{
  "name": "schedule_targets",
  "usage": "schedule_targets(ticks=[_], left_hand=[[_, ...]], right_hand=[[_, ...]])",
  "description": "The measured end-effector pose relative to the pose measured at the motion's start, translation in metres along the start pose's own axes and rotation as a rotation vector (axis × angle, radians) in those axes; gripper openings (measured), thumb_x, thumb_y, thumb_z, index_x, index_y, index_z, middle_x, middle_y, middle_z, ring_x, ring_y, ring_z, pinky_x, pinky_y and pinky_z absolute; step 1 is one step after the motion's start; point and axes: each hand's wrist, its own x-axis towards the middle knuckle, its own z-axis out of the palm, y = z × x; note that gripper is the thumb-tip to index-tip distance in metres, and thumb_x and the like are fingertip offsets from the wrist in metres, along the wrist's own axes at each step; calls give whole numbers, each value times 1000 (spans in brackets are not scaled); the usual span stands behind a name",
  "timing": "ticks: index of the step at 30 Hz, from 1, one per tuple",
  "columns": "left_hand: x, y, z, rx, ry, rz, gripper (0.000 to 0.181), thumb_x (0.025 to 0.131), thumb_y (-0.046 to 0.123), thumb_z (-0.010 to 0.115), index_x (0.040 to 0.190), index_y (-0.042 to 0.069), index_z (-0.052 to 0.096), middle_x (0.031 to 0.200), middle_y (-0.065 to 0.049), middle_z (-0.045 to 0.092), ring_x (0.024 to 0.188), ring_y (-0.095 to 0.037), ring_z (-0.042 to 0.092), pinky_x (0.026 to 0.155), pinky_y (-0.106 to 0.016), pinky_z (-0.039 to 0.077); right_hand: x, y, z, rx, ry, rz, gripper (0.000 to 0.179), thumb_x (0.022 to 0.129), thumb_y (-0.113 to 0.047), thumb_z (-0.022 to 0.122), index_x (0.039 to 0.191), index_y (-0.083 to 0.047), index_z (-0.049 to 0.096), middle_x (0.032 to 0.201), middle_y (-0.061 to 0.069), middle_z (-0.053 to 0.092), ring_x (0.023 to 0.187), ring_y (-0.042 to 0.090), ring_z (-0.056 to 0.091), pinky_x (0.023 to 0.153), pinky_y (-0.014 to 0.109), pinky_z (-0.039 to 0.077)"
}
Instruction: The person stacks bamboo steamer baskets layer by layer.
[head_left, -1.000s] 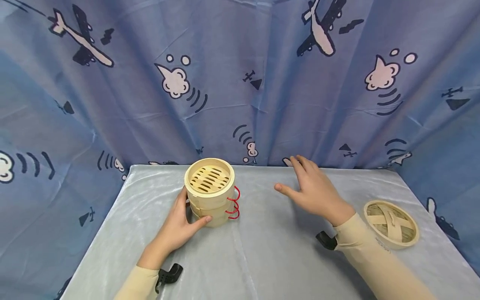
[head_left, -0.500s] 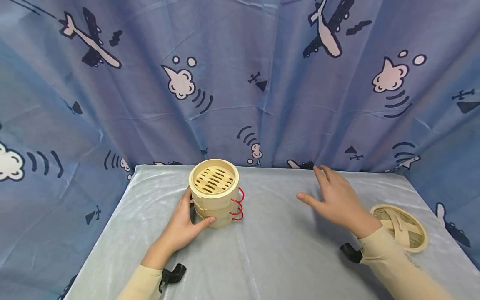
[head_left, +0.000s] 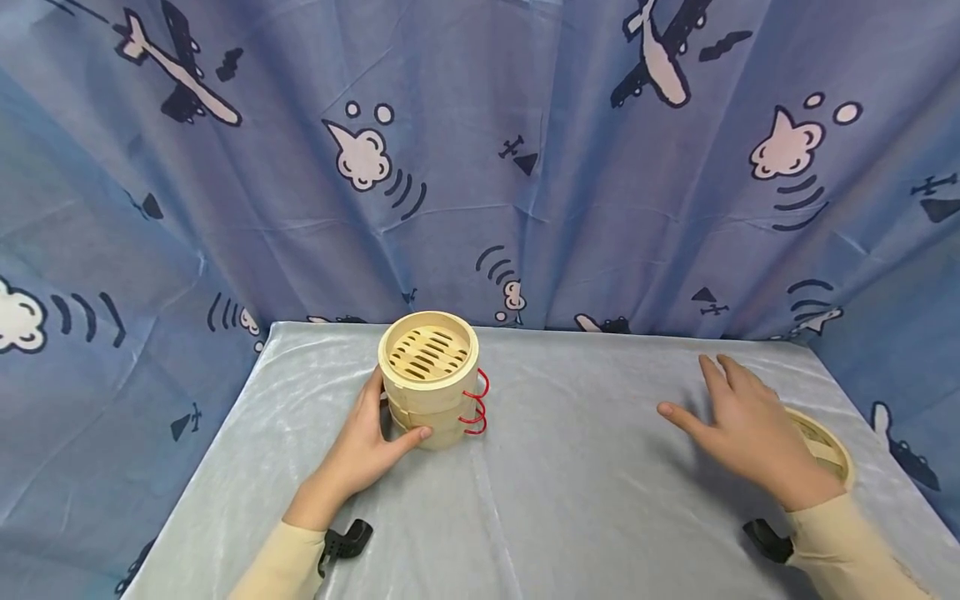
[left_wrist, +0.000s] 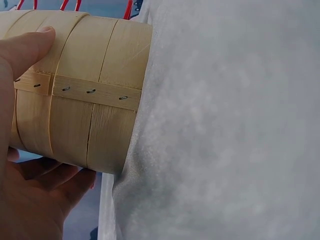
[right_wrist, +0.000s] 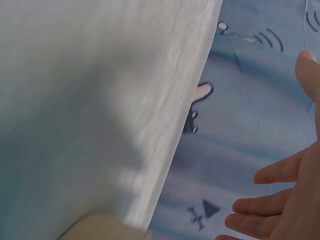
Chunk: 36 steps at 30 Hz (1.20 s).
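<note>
Nearest to the viewer are two light sleeves (head_left: 277, 567), and at each wrist sits a black mount (head_left: 352, 540). The left hand (head_left: 360, 450) comes out of one sleeve and holds the steamer (head_left: 431, 404) low at its left side. Its thumb lies across the near wall, and its other fingers go round the far side, as the left wrist view also shows. The steamer stands upright on the left half of the desk (head_left: 570, 467). Its top is uncovered, so the slotted floor inside can be seen. Red rings (head_left: 480, 408) stick out at its right side, and small staples (left_wrist: 91, 91) run along the seam of its wall.

The right hand (head_left: 750, 433) is well apart from the steamer, over the right part of the desk. It is wide, with thumb away from the fingers, and it holds nothing. Partly behind this hand, the round lid (head_left: 828, 450) lies on the desk; a woven cross band shows on it. Behind the desk hangs a blue curtain (head_left: 450, 183) with printed planes and clouds.
</note>
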Motion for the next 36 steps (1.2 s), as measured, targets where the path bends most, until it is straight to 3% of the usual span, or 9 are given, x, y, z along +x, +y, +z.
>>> schedule_targets(ticks=[11, 20, 28, 36], left_hand=[[1, 1, -1, -1, 5, 9, 123, 89, 38, 94, 177, 16, 11, 174, -18, 30, 149, -37, 46, 122, -58, 42], [0, 3, 0, -9, 7, 12, 123, 89, 40, 94, 177, 16, 11, 172, -19, 32, 149, -37, 46, 123, -58, 41], [-2, 1, 1, 4, 9, 6, 123, 89, 40, 93, 177, 14, 11, 171, -20, 33, 148, -38, 47, 121, -59, 42], [-3, 2, 0, 2, 5, 13, 124, 89, 41, 93, 177, 14, 11, 171, -20, 33, 146, -37, 48, 120, -60, 43]], right_hand=[[-38, 45, -4, -15, 25, 118, 107, 100, -63, 71, 155, 22, 38, 145, 55, 39, 122, 76, 43, 94, 90, 36], [-71, 73, -3, -53, 81, 198, 98, 97, -62, 75, 141, 21, 49, 132, 56, 45, 112, 77, 47, 89, 88, 39], [-81, 81, 2, -23, 61, 263, 98, 98, -62, 74, 147, 18, 44, 135, 57, 40, 115, 78, 43, 86, 92, 36], [-88, 83, 10, 12, 49, 268, 109, 86, -64, 87, 149, 16, 47, 127, 52, 45, 105, 72, 50, 78, 85, 42]])
